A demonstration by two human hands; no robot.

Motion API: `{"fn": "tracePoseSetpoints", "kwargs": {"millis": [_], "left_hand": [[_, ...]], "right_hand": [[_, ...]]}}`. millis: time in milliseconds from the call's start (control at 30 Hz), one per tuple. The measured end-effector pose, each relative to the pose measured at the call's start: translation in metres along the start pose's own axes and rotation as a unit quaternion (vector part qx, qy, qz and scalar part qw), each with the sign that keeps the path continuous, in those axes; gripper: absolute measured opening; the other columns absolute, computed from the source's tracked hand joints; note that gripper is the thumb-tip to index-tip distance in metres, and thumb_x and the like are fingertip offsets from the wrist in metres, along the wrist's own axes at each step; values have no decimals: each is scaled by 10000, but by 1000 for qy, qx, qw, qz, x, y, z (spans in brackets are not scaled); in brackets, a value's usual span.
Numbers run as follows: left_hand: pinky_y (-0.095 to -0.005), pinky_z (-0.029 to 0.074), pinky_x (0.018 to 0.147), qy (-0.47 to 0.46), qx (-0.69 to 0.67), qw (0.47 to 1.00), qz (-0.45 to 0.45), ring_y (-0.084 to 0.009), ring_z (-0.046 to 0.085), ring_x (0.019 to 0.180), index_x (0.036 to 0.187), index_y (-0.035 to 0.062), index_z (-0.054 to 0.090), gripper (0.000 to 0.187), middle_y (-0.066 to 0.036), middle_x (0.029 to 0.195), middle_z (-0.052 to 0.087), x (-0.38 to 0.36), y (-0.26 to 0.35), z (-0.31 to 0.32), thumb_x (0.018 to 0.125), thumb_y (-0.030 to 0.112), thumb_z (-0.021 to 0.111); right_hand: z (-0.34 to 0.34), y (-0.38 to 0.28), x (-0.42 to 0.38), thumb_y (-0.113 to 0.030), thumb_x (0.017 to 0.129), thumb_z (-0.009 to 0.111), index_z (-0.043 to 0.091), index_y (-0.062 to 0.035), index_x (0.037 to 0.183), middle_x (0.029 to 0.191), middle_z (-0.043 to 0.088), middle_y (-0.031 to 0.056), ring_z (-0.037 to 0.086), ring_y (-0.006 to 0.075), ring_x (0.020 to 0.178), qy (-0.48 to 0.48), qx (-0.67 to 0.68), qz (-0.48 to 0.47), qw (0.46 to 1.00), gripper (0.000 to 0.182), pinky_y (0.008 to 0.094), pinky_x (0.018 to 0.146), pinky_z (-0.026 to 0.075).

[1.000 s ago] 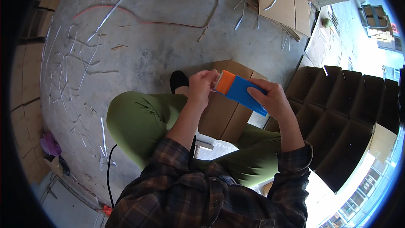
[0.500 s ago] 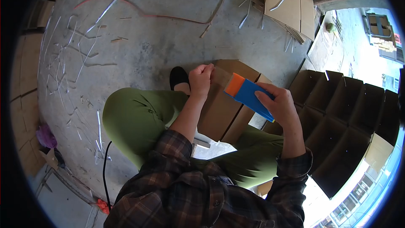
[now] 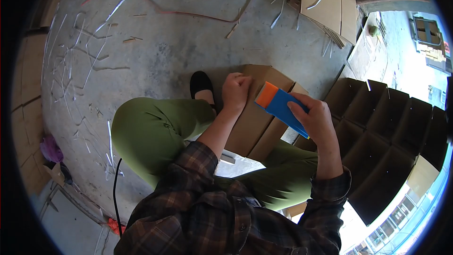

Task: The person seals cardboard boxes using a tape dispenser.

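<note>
A brown cardboard box (image 3: 257,113) stands between my knees, with a dark seam between its flaps. My right hand (image 3: 311,113) grips a blue tape dispenser (image 3: 288,111) with an orange end, held above the box's right part. The orange end points toward the upper left. My left hand (image 3: 236,92) is closed at the box's far left edge, its fingers pressed together. Whatever those fingers hold, if anything, cannot be made out. Any tape between the two hands is not visible.
Rows of open cardboard boxes (image 3: 377,146) stand at my right. Flattened cardboard (image 3: 325,4) is stacked ahead. Loose white straps (image 3: 113,12) and a long reddish strap (image 3: 203,15) lie on the concrete floor. Closed cartons (image 3: 30,85) line the left side.
My left hand has moved a little to the right, closer against the box's edge. My right hand keeps its grip on the tape dispenser and has barely shifted.
</note>
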State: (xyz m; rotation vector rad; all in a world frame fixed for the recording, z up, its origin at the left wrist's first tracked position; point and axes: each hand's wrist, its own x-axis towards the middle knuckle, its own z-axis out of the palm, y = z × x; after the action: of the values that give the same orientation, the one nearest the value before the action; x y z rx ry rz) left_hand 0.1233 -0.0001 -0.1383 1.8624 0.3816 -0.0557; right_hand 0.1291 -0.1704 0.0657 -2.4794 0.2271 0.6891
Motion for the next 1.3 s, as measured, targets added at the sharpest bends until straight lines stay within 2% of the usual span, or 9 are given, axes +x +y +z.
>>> {"fn": "tracePoseSetpoints", "kwargs": {"millis": [200, 367, 467, 600, 667, 800, 867, 967, 1300], "left_hand": [[-366, 449, 955, -42, 169, 980, -94, -303, 580, 1115, 1210, -15, 605, 480, -201, 1178, 610, 3, -28, 13, 894, 346, 612], [-354, 346, 1075, -137, -128, 976, -112, -265, 457, 1299, 1418, 11, 393, 553, -167, 1417, 461, -3, -38, -8, 1000, 370, 450], [-332, 307, 1097, -223, -288, 930, -38, -224, 393, 1346, 1463, 45, 328, 596, -149, 1480, 387, -19, 4, -29, 1026, 449, 338], [-316, 306, 1091, -299, -167, 936, -74, -208, 375, 1356, 1473, 55, 314, 644, -139, 1507, 346, -24, 6, -26, 1022, 511, 255], [-318, 333, 1064, -318, -137, 893, -287, -213, 437, 1305, 1431, 43, 397, 661, -130, 1451, 433, -24, -6, -32, 1023, 513, 175], [-317, 379, 1012, -272, -41, 918, -287, -233, 511, 1229, 1326, 51, 529, 519, -126, 1307, 564, -39, -38, -36, 1035, 408, 289], [-365, 438, 954, -36, 10, 994, 100, -314, 576, 1129, 1161, 13, 616, 316, -163, 1147, 618, -68, 31, -61, 950, 239, 547], [-376, 472, 928, -240, 18, 911, 335, -289, 589, 1093, 1077, 7, 621, 264, -133, 1073, 621, -88, 62, -72, 861, 156, 651], [-432, 182, 1176, -554, 269, 567, 547, -269, 283, 1399, 1366, 61, 445, 719, -117, 1466, 373, -85, 89, -42, 797, 443, 665]], "right_hand": [[0, 1, 2, -238, 865, 658, 679, -41, 1092, 794, 682, 147, 662, 148, 723, -1, 0, 8, 1000, 301, 294, 725, 519], [-2, -1, 1, -238, 865, 658, 678, -45, 1100, 806, 684, 154, 670, 165, 731, 0, -1, 3, 1000, 304, 303, 726, 521], [-1, 1, 3, -239, 860, 661, 681, -43, 1094, 815, 685, 158, 671, 173, 735, 1, 6, -6, 1000, 305, 310, 732, 522], [0, 11, 6, -241, 859, 662, 682, -43, 1095, 835, 688, 169, 680, 202, 743, 10, 10, -16, 1000, 308, 321, 743, 526], [2, 13, 7, -238, 855, 660, 685, -48, 1098, 856, 691, 177, 689, 243, 758, 16, 5, -30, 999, 309, 332, 752, 530], [-2, 10, 6, -238, 853, 658, 687, -57, 1099, 871, 692, 181, 691, 271, 780, 16, 13, -15, 1000, 307, 341, 761, 533], [-2, 16, 8, -258, 845, 660, 694, -64, 1084, 876, 692, 182, 688, 286, 791, 4, 25, -26, 999, 310, 351, 764, 531], [-3, 17, 6, -346, 827, 651, 715, -166, 1059, 864, 691, 145, 657, 336, 805, 16, 10, -34, 999, 300, 401, 725, 521], [-3, 25, 9, -365, 832, 645, 712, -119, 1043, 842, 688, 161, 664, 324, 783, 25, -32, -29, 999, 332, 402, 735, 518]]}}
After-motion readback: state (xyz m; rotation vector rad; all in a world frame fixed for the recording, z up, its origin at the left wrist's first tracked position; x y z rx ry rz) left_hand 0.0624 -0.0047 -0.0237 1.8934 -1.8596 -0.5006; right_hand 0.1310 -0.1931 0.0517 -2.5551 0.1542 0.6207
